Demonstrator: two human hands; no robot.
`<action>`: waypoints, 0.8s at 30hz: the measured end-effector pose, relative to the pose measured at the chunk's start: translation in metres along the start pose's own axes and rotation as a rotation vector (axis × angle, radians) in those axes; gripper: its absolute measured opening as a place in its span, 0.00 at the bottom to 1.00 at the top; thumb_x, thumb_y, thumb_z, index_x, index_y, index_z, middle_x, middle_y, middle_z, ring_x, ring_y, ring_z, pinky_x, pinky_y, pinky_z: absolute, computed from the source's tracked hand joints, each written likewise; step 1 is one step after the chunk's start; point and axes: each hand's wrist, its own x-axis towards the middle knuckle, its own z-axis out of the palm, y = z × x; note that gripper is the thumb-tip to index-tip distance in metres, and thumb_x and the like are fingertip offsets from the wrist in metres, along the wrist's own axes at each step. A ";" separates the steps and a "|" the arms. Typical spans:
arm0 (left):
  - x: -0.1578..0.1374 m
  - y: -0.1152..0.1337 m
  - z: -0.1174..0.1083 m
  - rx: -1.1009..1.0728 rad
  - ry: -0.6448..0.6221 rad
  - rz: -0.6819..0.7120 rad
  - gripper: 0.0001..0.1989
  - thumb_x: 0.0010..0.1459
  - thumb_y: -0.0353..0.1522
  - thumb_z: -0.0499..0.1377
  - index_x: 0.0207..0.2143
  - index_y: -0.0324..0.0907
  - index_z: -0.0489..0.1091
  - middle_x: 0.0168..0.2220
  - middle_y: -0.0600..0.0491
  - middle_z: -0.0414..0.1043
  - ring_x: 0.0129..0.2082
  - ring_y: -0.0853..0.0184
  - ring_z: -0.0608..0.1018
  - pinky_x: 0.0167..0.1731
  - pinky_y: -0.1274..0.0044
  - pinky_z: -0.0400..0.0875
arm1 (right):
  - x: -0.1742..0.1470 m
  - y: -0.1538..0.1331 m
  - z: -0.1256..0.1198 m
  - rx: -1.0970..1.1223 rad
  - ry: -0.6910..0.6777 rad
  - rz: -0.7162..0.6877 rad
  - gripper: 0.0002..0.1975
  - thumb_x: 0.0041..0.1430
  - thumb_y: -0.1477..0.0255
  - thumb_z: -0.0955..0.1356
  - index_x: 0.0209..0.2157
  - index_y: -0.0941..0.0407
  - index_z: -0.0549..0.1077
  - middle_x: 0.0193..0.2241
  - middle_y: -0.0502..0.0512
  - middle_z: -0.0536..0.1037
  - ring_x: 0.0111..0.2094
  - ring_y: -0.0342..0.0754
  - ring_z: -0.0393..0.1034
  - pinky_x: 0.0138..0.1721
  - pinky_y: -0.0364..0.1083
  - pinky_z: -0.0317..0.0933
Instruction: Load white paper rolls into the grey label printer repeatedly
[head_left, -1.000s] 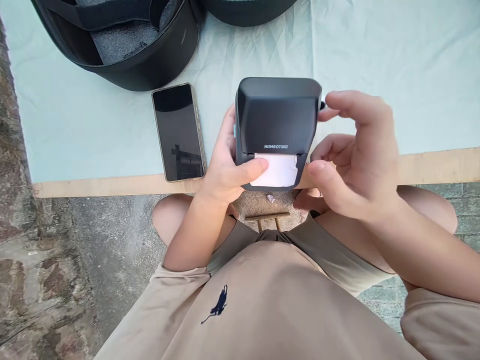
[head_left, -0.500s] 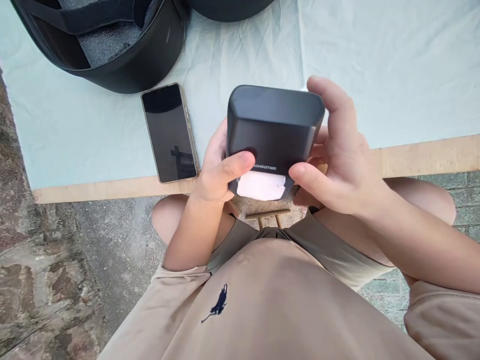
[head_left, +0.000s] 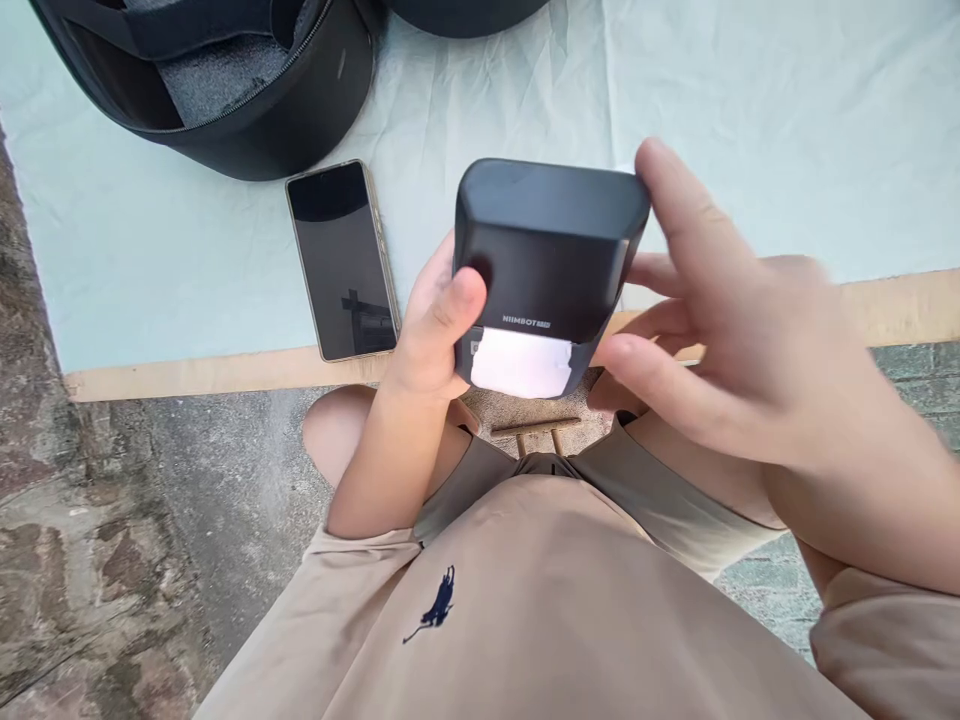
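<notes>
A black label printer [head_left: 546,265] marked NIIMBOT is held up over the table's front edge, above my lap. My left hand [head_left: 431,340] grips its left side, the thumb lying on the front face. A white label [head_left: 521,362] shows at the printer's lower end. On the other side, my right hand [head_left: 757,330] has its fingers spread beside the printer. Its index fingertip is close to the top right corner; whether it touches cannot be made out. Blur softens the back of this hand.
A dark-screened phone [head_left: 343,265] lies on the pale cloth [head_left: 787,120] at the table's front edge. Behind it stands a black zip case [head_left: 300,115], open, with grey foam inside. Another black rounded object [head_left: 472,15] is cut off at the top.
My right hand has moved right, away from the printer, and its thumb has come off the front face. My left hand keeps its hold, its thumb now slightly higher. The logo is fully uncovered.
</notes>
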 end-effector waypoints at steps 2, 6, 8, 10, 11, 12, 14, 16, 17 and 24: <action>0.001 0.007 0.003 -0.064 -0.078 -0.069 0.17 0.60 0.42 0.50 0.44 0.43 0.70 0.53 0.51 0.71 0.67 0.59 0.55 0.62 0.70 0.60 | -0.003 -0.003 -0.007 -0.079 0.150 -0.021 0.32 0.58 0.62 0.65 0.61 0.55 0.55 0.36 0.53 0.77 0.44 0.52 0.74 0.30 0.46 0.67; 0.005 0.010 0.006 -0.131 0.077 -0.048 0.23 0.65 0.41 0.41 0.43 0.38 0.72 0.50 0.51 0.73 0.69 0.59 0.48 0.66 0.69 0.54 | 0.008 -0.010 -0.019 -0.154 0.254 -0.104 0.20 0.58 0.65 0.63 0.52 0.55 0.63 0.51 0.53 0.69 0.49 0.48 0.67 0.44 0.50 0.67; 0.006 0.007 0.004 -0.104 0.114 -0.043 0.22 0.65 0.40 0.42 0.43 0.38 0.72 0.49 0.51 0.74 0.68 0.60 0.52 0.66 0.70 0.55 | 0.022 -0.014 -0.024 -0.271 0.198 -0.224 0.19 0.60 0.63 0.59 0.51 0.55 0.63 0.50 0.52 0.69 0.51 0.48 0.65 0.51 0.51 0.63; 0.007 0.003 0.000 -0.067 0.149 -0.034 0.21 0.65 0.41 0.44 0.44 0.39 0.72 0.50 0.52 0.73 0.68 0.60 0.53 0.65 0.70 0.56 | 0.036 -0.018 -0.027 -0.382 0.084 -0.299 0.22 0.61 0.61 0.57 0.52 0.56 0.63 0.51 0.53 0.69 0.51 0.50 0.65 0.49 0.52 0.62; 0.007 0.001 -0.001 -0.052 0.166 -0.028 0.21 0.64 0.41 0.44 0.44 0.40 0.71 0.51 0.53 0.72 0.68 0.60 0.53 0.65 0.70 0.58 | 0.043 -0.020 -0.028 -0.425 0.000 -0.308 0.23 0.61 0.61 0.56 0.53 0.57 0.64 0.51 0.55 0.68 0.49 0.51 0.66 0.46 0.52 0.62; 0.007 0.000 -0.002 -0.040 0.177 -0.026 0.20 0.64 0.41 0.45 0.45 0.40 0.71 0.52 0.55 0.72 0.68 0.60 0.53 0.64 0.69 0.59 | 0.048 -0.021 -0.028 -0.443 -0.066 -0.321 0.24 0.60 0.62 0.56 0.54 0.57 0.63 0.52 0.55 0.67 0.49 0.52 0.66 0.44 0.52 0.63; 0.007 -0.002 -0.002 -0.026 0.181 -0.037 0.20 0.64 0.42 0.45 0.45 0.41 0.70 0.53 0.55 0.71 0.67 0.60 0.54 0.63 0.68 0.61 | 0.053 -0.020 -0.025 -0.432 -0.149 -0.325 0.26 0.58 0.63 0.59 0.57 0.57 0.60 0.55 0.55 0.65 0.50 0.52 0.66 0.42 0.52 0.64; 0.007 -0.002 -0.001 -0.024 0.170 -0.043 0.21 0.63 0.44 0.46 0.43 0.41 0.71 0.52 0.54 0.71 0.67 0.59 0.56 0.62 0.68 0.62 | 0.052 -0.018 -0.022 -0.394 -0.152 -0.326 0.28 0.57 0.66 0.61 0.59 0.57 0.57 0.59 0.53 0.61 0.55 0.50 0.63 0.45 0.50 0.64; 0.007 -0.002 0.000 -0.025 0.170 -0.039 0.21 0.63 0.44 0.46 0.42 0.40 0.71 0.51 0.53 0.72 0.66 0.59 0.56 0.61 0.67 0.63 | 0.050 -0.017 -0.020 -0.385 -0.147 -0.327 0.29 0.58 0.66 0.62 0.60 0.57 0.56 0.60 0.54 0.60 0.56 0.50 0.62 0.45 0.49 0.64; 0.008 0.003 0.002 -0.017 0.208 -0.103 0.22 0.66 0.38 0.40 0.41 0.38 0.71 0.44 0.52 0.75 0.65 0.58 0.59 0.59 0.65 0.65 | 0.043 -0.019 -0.019 -0.432 -0.070 -0.338 0.27 0.60 0.60 0.62 0.59 0.54 0.59 0.59 0.55 0.62 0.56 0.50 0.62 0.48 0.49 0.64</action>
